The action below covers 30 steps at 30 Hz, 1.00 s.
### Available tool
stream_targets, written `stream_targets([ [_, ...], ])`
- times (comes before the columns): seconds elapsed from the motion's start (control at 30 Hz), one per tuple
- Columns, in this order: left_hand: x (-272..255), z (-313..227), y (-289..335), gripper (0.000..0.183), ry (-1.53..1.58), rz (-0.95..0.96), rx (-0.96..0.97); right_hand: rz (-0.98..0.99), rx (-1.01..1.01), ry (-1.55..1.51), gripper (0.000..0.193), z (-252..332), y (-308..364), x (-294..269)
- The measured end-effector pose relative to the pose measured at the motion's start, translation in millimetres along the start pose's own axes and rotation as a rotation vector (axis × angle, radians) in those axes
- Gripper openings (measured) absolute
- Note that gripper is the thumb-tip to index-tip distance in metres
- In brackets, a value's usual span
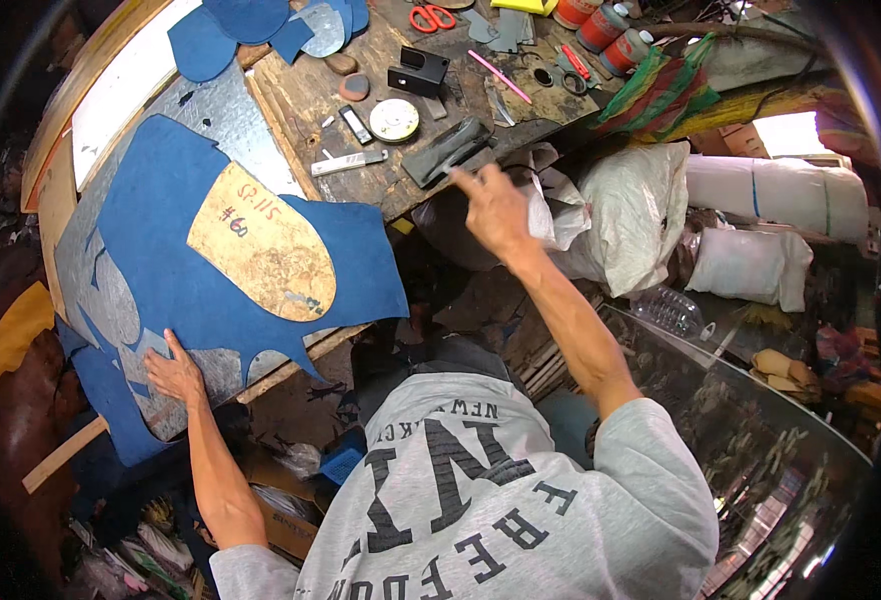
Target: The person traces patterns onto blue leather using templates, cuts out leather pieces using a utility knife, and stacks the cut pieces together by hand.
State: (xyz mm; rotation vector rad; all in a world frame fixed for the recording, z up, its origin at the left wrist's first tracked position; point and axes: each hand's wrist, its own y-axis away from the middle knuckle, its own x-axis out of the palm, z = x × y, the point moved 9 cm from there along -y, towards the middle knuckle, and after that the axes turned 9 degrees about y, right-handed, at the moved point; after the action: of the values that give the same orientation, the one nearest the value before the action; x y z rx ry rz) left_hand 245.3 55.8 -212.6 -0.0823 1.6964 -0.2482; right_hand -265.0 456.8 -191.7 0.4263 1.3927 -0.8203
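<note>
Blue sheet [160, 225], spread flat on the metal-topped surface [230, 120], mostly ahead of the left hand [173, 370] and to the left of the right hand [497, 210]. A tan, round-ended template [260, 245] rests upon it. Left hand: open, fingers parted, palm down by the sheet's near edge, grasping nothing. Right hand: fingers bent, reaching to a dark block [430, 160] just beyond the fingertips; from where I stand, I cannot tell whether they pinch something thin. Left of this hand: a pale cutter [348, 162] and a round disc [394, 120].
</note>
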Motion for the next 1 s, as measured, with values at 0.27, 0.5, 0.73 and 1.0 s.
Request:
stream_targets([
  [0.27,0.8,-1.4,-0.3,0.083,-0.020,-0.001,0.005,0.078,0.025,-0.025,0.041,-2.8,2.5,6.4],
  [0.5,-1.2,0.3,0.7,0.084,0.008,0.029,-0.016,0.089,0.005,-0.010,0.041,-5.4,2.0,7.4],
  [0.73,-9.8,-20.8,0.7,0.081,0.041,-0.060,0.053,0.025,0.163,-0.009,0.041,-32.2,-4.0,-2.0],
  [1.0,2.6,16.2,-11.1,0.084,-0.093,-0.018,-0.003,-0.029,0.132,-0.034,0.046,-14.6,0.3,3.2],
])
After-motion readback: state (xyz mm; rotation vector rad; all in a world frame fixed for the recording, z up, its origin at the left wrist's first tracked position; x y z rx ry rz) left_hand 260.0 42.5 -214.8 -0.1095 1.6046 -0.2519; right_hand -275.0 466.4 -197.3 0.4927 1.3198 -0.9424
